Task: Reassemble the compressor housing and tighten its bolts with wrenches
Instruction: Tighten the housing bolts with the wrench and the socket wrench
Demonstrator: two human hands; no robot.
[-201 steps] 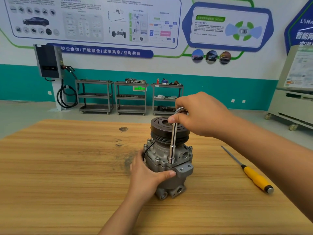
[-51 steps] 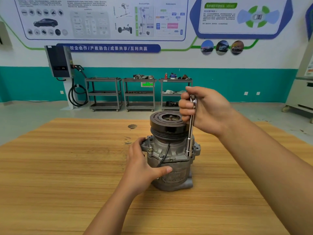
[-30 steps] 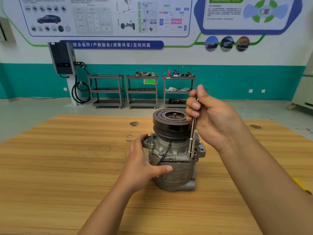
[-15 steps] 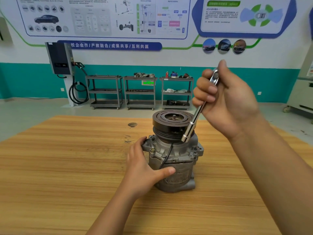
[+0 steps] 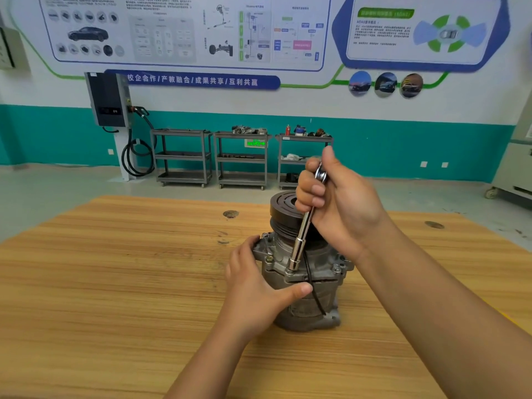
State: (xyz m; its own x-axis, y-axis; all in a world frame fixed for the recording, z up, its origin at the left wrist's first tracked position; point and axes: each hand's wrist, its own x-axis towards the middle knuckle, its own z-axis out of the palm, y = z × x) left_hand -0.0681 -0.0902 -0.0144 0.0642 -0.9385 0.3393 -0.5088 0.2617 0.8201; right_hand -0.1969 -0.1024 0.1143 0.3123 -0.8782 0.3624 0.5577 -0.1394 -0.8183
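Housing's together, compressor (image 5: 328, 292) upright on the desk (image 5: 115, 283). Left hand (image 5: 253, 295) grips its body; right hand (image 5: 336, 208) clutches the socket wrench (image 5: 300, 243), seated on a front flange bolt (image 5: 288, 271). I'd guess other bolts remain.

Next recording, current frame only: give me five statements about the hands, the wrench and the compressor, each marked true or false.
1. The right hand grips the socket wrench near its upper end. True.
2. The wrench's lower end hangs clear of the compressor. False: it meets a bolt on the front flange.
3. The left hand lies flat on the table. False: its fingers and thumb wrap round the compressor's body.
4. The compressor stands on the table with its pulley on top. True.
5. A black wire runs down the front of the compressor. True.
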